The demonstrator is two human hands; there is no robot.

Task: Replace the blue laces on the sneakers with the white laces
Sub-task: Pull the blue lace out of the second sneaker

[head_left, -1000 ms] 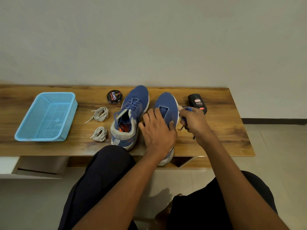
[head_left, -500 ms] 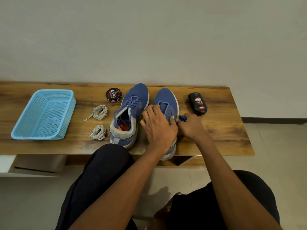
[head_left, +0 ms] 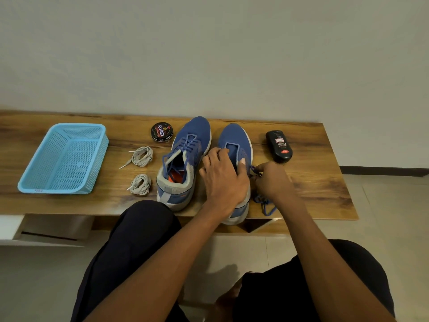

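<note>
**Sneaker Relacing — Right Shoe, Blue Lace Held**

Two blue sneakers stand side by side on the wooden table [head_left: 313, 177], toes toward the wall. The left sneaker [head_left: 185, 159] carries its blue lace threaded through the eyelets, with the tongue area open and an orange insole visible inside. The right sneaker [head_left: 235, 145] shows an open front panel with no lace visible across it; its heel overhangs the near table edge.

Left hand [head_left: 222, 180]: placed on top of the right sneaker, fingers curled over the upper and the thumb against the shoe's right side — it grips the shoe.

Right hand [head_left: 270, 180]: positioned just beside the right sneaker on its right side. Thumb and fingers are closed together in a pinch on the blue lace [head_left: 263, 203]. The loose run of the lace lies in loops on the table below this hand, reaching the near edge.

Two white laces lie left of the left sneaker, each in a coiled bundle: the far bundle [head_left: 140, 156] and the near bundle [head_left: 140, 184]. Neither hand touches them.

Other items on the table:
- A light blue plastic basket [head_left: 30, 182] at the left end.
- A round polish tin [head_left: 161, 132] behind the far bundle.
- A black polish bottle [head_left: 279, 145] lying flat, right of the right sneaker.
</note>
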